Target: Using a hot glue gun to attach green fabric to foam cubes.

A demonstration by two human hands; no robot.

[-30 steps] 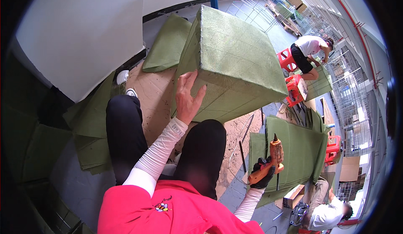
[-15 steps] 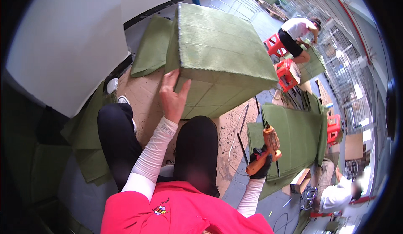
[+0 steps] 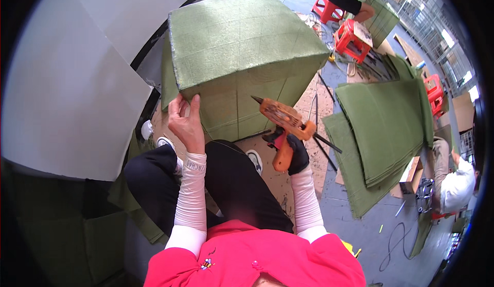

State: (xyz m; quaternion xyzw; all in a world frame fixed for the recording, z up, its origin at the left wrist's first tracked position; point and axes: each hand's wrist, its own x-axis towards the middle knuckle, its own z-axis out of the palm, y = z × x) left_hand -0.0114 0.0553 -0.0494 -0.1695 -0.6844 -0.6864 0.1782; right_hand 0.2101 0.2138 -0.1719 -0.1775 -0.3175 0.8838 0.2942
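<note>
A large green fabric-covered box [image 3: 247, 35] stands in front of me, a dark seam running down its left top edge. My left hand [image 3: 187, 126] pinches the box at its near left corner, thumb and fingertips at the fabric edge. In my right hand [image 3: 297, 155], which wears a black glove, is an orange hot glue gun [image 3: 286, 120] with a dark glue stick [image 3: 328, 143] poking from its back. The gun's black nozzle points left toward the box's near side, apart from it.
Flat green fabric sheets [image 3: 386, 127] lie stacked on the right. Cardboard [image 3: 303, 184] covers the floor beneath the box. Farther right are red stools [image 3: 354, 41] and two co-workers. A white panel [image 3: 67, 96] stands on the left. A dark cable [image 3: 395, 246] curls on the floor.
My right hand has raised the glue gun from beside the green sheets to the front of the box, its nozzle now pointing left. My left hand stays at the box's corner. The view has shifted.
</note>
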